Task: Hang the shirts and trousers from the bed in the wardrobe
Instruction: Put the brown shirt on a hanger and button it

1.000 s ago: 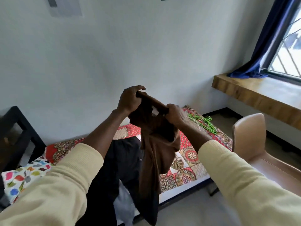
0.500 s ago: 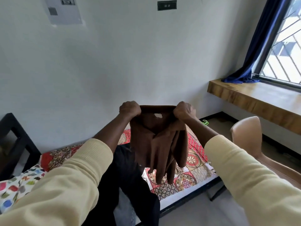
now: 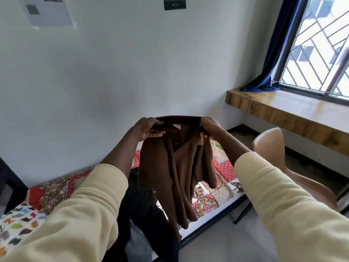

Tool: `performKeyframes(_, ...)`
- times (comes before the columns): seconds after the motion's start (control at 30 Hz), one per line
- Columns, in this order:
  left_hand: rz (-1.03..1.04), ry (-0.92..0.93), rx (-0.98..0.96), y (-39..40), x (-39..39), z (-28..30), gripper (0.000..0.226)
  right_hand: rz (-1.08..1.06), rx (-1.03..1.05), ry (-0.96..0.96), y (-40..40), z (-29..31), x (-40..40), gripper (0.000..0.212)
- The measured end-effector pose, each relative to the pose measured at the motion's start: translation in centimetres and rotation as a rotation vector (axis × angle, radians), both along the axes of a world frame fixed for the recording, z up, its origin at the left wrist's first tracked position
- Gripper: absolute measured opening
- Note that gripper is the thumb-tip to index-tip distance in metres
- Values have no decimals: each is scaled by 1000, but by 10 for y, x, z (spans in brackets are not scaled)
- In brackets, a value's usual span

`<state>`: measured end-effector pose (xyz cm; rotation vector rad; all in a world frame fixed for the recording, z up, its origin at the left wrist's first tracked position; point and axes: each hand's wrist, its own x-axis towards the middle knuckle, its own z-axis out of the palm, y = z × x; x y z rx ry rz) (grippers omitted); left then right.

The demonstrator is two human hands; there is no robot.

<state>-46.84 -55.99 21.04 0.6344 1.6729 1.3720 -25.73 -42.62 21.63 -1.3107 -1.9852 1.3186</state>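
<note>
Holding the brown shirt (image 3: 175, 167) up by its collar, the left hand (image 3: 149, 128) and the right hand (image 3: 208, 127) each pinch one end of the neckline, fingers curled round the fabric, so the garment hangs in the air above the near edge of the bed (image 3: 213, 197), clear of the patterned cover. The step in hand looks like opening the shirt out so a hanger can go in, and doing it well means keeping the collar stretched level between the two grips, letting the body drop straight under its own weight, and giving it a light shake if the folds cling. A hanger would best enter through the neck, one shoulder at a time, with one hand keeping the collar taut; what may be green hangers (image 3: 218, 145) lie toward the far right of the bed, mostly hidden behind the shirt. The shirt is dark brown, of soft matte cloth, with a pale label showing inside the neck and a buttoned placket running down from it; its body falls in long bunched folds, with what may be a sleeve hanging to the right. Dark clothing (image 3: 145, 210) lies on the near edge of the bed below it, yet to be hung.
</note>
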Motion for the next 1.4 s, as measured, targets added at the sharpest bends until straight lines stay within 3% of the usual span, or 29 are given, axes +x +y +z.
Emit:
performKeyframes(0.07, -160, 28, -22, -3, -9, 2, 36, 81, -33, 2, 10, 0, 7, 14)
performKeyframes(0.17, -190, 192, -130, -1, -17, 2, 45, 286, -129, -18, 25, 0, 18, 26)
performKeyframes(0.3, -183, 607, -317, 5, -12, 0, 28, 181, 403, -382, 32, -7, 29, 16)
performKeyframes(0.43, -32, 972, -339, 14, 2, -8, 21, -88, 693, -349, 33, -25, 34, 15)
performKeyframes(0.5, 38, 899, -242, 18, 0, -21, 24, -73, 659, -267, 38, -32, 35, 16)
performKeyframes(0.63, 67, 524, 20, 18, 4, -44, 37, -48, 316, 116, 44, -40, 44, 26)
performKeyframes(0.7, 51, 555, 46, 16, 14, -47, 42, 33, 246, 135, 44, -41, 56, 32)
performKeyframes(0.77, -94, 622, -4, 13, 20, -44, 39, 222, 6, 141, 53, -41, 69, 17)
performKeyframes(0.8, -192, 625, -54, 12, 21, -43, 38, 324, -132, 71, 61, -41, 77, 11)
performKeyframes(0.83, -259, 629, -107, 13, 19, -43, 39, 410, -172, -77, 71, -40, 82, 18)
performKeyframes(0.9, -226, 757, -216, 16, 19, -48, 39, 359, 41, -421, 80, -46, 86, 29)
performKeyframes(0.97, -69, 956, -240, 23, 23, -58, 34, 173, 380, -447, 88, -61, 84, 24)
performKeyframes(1.03, 16, 994, -225, 32, 30, -70, 20, 36, 479, -369, 88, -71, 83, 19)
performKeyframes(1.07, 13, 968, -241, 36, 33, -75, 17, 7, 473, -354, 91, -78, 84, 18)
performKeyframes(1.17, -20, 817, -310, 50, 32, -89, 51, 51, 361, -265, 106, -95, 88, 13)
performKeyframes(1.23, -63, 766, -383, 58, 28, -103, 39, 120, 243, -202, 122, -111, 93, 14)
performKeyframes(1.33, -288, 562, -537, 65, 23, -123, 23, 231, 90, -446, 151, -131, 102, 21)
performKeyframes(1.4, -472, 342, -667, 66, 23, -131, 19, 389, -113, -659, 166, -140, 107, 13)
